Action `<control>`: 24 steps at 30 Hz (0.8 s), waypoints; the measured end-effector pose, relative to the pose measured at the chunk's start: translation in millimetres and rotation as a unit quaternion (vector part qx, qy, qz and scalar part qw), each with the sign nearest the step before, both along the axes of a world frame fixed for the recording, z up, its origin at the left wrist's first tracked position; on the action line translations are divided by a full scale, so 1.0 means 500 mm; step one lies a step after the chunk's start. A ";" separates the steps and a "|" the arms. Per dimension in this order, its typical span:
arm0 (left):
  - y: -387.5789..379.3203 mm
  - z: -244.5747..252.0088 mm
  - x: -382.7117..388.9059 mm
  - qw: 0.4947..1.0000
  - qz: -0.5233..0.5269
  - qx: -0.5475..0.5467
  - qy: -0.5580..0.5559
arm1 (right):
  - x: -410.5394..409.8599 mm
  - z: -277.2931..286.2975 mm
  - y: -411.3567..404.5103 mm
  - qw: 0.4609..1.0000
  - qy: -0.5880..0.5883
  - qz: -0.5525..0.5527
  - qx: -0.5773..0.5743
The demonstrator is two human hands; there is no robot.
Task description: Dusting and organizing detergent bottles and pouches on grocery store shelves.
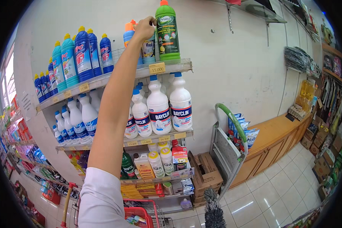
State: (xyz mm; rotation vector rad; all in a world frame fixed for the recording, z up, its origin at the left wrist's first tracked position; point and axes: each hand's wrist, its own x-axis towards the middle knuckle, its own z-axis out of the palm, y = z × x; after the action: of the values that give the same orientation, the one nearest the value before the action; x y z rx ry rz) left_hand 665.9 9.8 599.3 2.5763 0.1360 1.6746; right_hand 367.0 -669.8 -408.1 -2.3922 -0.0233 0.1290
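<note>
My left hand point(145, 27) reaches up to the top wall shelf point(125, 74), its curled fingers at the left side of a green Primo cleaner bottle point(167, 32) with an orange cap. Whether the fingers grip the bottle, I cannot tell. The bottle stands upright at the shelf's right end. Just below the hand is a Vixal bottle point(148, 50), and a blue bottle with an orange cap point(128, 34) is partly covered by the hand and wrist. My right hand is out of view. A grey fluffy duster point(213, 209) rises from the bottom edge, its handle not visible.
White Bayclin bottles point(159, 109) fill the shelf below. Blue WPC bottles point(84, 52) line the top shelf's left. A folded stepladder point(226, 154) leans beside cardboard boxes point(206, 178) and a wooden cabinet point(269, 136). A red basket point(136, 212) sits low in front.
</note>
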 end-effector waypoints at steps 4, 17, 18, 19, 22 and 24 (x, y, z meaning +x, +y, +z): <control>-0.039 -0.014 0.040 0.993 0.089 0.034 -0.063 | 0.013 0.207 0.045 0.966 0.187 -0.092 0.154; -0.040 0.006 -0.014 0.900 0.375 0.218 0.033 | -0.018 0.153 0.078 0.955 -0.221 0.131 -0.148; -0.059 0.006 -0.013 0.882 0.402 0.244 0.047 | 0.001 0.232 0.085 1.000 -0.002 0.005 0.010; -0.076 0.004 -0.009 0.882 0.398 0.249 0.042 | 0.009 0.248 0.092 0.954 0.217 -0.117 0.168; -0.067 0.003 -0.008 0.860 0.431 0.266 0.065 | 0.008 0.183 0.080 0.955 0.217 -0.119 0.163; -0.046 0.006 -0.022 0.835 0.451 0.303 0.089 | -0.018 0.079 0.082 1.000 0.007 -0.015 0.006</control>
State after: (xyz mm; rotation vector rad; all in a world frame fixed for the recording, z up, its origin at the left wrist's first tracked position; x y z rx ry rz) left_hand 655.1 -13.1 602.3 3.4642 1.1883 1.9158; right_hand 358.0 -628.6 -368.6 -2.3776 0.0178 0.1302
